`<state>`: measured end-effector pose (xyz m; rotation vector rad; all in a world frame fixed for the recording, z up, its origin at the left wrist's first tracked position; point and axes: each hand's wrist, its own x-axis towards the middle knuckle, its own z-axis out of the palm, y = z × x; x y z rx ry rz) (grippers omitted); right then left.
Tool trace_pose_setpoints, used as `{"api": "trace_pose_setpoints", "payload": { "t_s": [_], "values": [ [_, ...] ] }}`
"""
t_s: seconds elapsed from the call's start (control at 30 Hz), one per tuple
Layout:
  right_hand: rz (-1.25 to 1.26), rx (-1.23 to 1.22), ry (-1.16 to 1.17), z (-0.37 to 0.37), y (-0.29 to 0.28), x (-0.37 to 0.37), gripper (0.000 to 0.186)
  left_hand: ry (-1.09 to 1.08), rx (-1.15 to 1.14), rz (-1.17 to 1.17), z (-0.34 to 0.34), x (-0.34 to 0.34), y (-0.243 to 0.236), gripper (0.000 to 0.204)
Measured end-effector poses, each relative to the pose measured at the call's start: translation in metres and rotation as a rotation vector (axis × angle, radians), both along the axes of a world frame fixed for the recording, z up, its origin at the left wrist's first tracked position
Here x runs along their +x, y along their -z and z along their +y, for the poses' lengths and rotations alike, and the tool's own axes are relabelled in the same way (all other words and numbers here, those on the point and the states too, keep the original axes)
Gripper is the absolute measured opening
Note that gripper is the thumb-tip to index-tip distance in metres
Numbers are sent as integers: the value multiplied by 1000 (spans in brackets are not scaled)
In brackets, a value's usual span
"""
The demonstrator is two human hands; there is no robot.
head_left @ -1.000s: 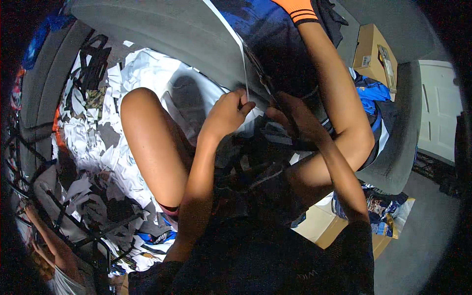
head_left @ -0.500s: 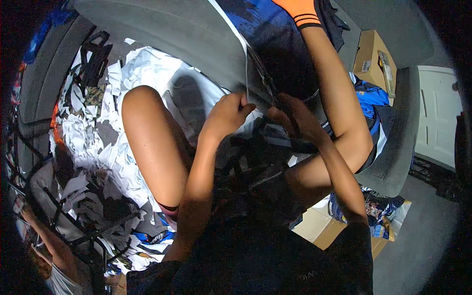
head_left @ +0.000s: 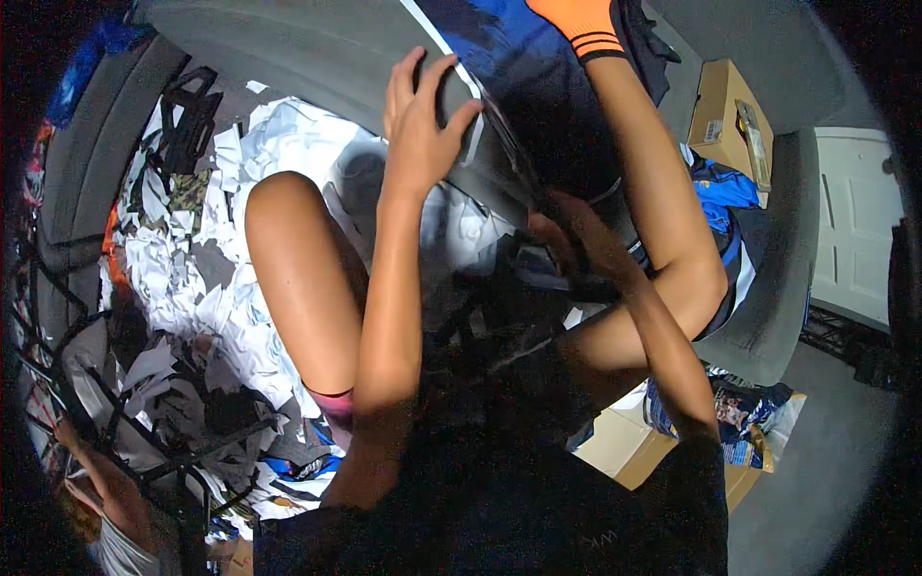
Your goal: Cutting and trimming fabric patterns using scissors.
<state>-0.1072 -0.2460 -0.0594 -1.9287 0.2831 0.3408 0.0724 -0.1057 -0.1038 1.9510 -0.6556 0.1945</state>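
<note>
Head view, our left hand (head_left: 423,144) spread open near white strip (head_left: 429,27), our right hand (head_left: 588,233) by dark cloth (head_left: 557,110), grip unclear

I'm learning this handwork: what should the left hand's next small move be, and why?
The left hand might best close lightly on the white strip: it is spread open at the strip, whose lower end hangs down, and the right hand is by the dark cloth.

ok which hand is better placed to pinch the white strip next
Left, probably: the left hand is spread open at the white strip, while the right hand sits lower in view, near the dark fabric.
</note>
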Motion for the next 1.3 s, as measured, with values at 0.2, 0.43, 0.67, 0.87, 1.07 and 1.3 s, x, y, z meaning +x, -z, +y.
{"api": "trace_pose_setpoints", "payload": {
  "t_s": [0.2, 0.43, 0.67, 0.87, 1.07, 1.3],
  "values": [
    [-49, 39, -23, -7, 7, -2, 19, 25, 239, 15, -3, 14, 12, 64],
    [79, -57, -53, -7, -8, 4, 19, 98, 145, 23, -1, 21, 19, 75],
    [-29, -131, -49, 0, -5, 10, 22, 94, 186, 2, -1, 22, 22, 89],
    [25, -98, -17, 2, -7, 13, 24, 107, 216, -11, -2, 23, 24, 100],
    [-6, -134, -38, 7, -11, 19, 25, 115, 223, -35, -1, 24, 25, 103],
    [96, -150, 0, 14, -14, 18, 33, 118, 240, -18, -2, 23, 25, 106]
  ]
}}
